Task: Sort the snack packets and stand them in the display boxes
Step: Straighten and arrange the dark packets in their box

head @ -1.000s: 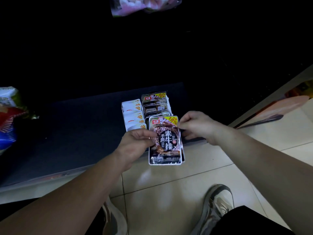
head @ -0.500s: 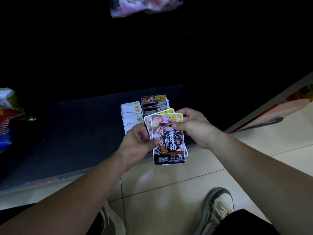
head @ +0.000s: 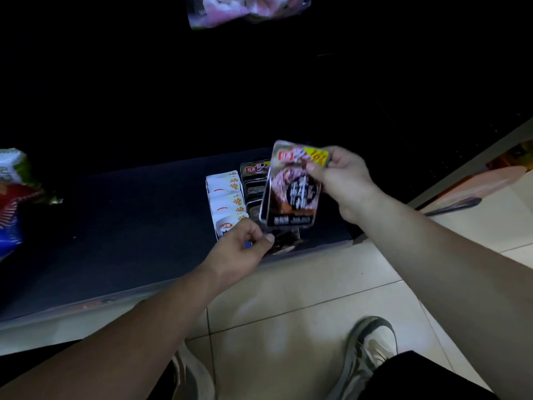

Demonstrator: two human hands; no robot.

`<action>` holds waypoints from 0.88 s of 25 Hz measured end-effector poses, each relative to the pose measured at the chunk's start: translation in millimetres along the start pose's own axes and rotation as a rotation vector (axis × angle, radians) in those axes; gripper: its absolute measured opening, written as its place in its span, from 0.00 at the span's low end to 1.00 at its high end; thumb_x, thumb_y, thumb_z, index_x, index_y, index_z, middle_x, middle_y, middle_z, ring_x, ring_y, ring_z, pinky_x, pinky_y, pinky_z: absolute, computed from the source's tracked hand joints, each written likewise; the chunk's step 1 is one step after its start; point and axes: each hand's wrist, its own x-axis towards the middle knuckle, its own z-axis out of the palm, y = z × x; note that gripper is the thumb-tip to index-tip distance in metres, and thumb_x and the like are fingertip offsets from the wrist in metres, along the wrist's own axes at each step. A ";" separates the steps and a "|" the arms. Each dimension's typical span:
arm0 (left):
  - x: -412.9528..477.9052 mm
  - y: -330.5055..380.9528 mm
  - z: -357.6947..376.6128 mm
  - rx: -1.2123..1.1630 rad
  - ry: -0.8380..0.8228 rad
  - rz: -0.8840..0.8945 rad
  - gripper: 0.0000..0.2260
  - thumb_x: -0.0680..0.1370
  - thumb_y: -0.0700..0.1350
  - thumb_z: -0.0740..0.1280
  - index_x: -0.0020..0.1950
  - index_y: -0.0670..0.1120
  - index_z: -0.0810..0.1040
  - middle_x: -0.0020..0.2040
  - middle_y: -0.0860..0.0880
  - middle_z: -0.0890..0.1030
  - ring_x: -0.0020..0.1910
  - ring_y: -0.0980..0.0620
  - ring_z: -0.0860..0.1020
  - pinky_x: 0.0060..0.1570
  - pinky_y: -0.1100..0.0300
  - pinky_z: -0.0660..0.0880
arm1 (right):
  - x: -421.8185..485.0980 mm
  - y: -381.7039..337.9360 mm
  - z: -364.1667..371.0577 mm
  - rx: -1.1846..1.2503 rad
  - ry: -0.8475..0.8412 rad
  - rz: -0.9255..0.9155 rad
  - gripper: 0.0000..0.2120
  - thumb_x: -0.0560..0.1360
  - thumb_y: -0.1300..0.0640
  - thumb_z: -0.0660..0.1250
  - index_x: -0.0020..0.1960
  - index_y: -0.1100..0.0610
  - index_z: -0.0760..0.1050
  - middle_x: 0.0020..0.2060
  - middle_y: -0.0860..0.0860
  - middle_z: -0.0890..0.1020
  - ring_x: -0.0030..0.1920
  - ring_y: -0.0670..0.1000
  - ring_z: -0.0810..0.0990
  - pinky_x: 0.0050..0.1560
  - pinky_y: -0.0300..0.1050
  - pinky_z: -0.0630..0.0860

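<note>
A: Positions. The dark flat low shelf (head: 115,226) lies beyond the pale tiled floor (head: 288,284). Two packet rows stand at its near edge.

B: Order?

A: The row of white foil snack packets (head: 227,197) is on the left, and the row of dark printed snack packets (head: 253,180) is just beside it on the right. The right hand (head: 343,180) holds a dark printed steak packet (head: 291,192) over the dark row, pinched at its top corner. The left hand (head: 239,249) is at the rows' near end; grip unclear.

B: Elsewhere?

A: Crinkled multicoloured plastic bags (head: 11,197) lie at the shelf's far left. A pink translucent bag (head: 245,7) is above and behind.

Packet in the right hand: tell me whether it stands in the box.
No, the right hand pinches the packet lifted above the shelved row.
</note>
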 end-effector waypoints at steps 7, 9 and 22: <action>0.3 -2.8 -4.9 -0.013 0.029 0.015 0.05 0.75 0.38 0.73 0.45 0.46 0.79 0.40 0.51 0.82 0.39 0.56 0.78 0.40 0.70 0.73 | -9.2 4.5 15.9 -0.204 -0.143 -0.201 0.10 0.79 0.67 0.68 0.45 0.53 0.75 0.40 0.51 0.82 0.36 0.40 0.80 0.33 0.37 0.76; 0.5 -1.2 -6.6 -0.068 0.053 0.002 0.06 0.75 0.35 0.72 0.48 0.43 0.79 0.43 0.47 0.84 0.40 0.55 0.79 0.39 0.70 0.74 | -9.8 22.4 14.8 -0.432 -0.206 -0.252 0.12 0.78 0.67 0.67 0.43 0.50 0.74 0.41 0.50 0.81 0.40 0.45 0.79 0.38 0.41 0.76; 8.1 -6.3 -1.7 0.111 0.090 0.177 0.12 0.81 0.45 0.67 0.62 0.55 0.82 0.54 0.59 0.80 0.50 0.59 0.79 0.51 0.69 0.73 | -4.0 64.0 25.4 -0.782 -0.332 -0.045 0.11 0.69 0.60 0.76 0.37 0.44 0.82 0.36 0.43 0.84 0.41 0.47 0.83 0.46 0.46 0.82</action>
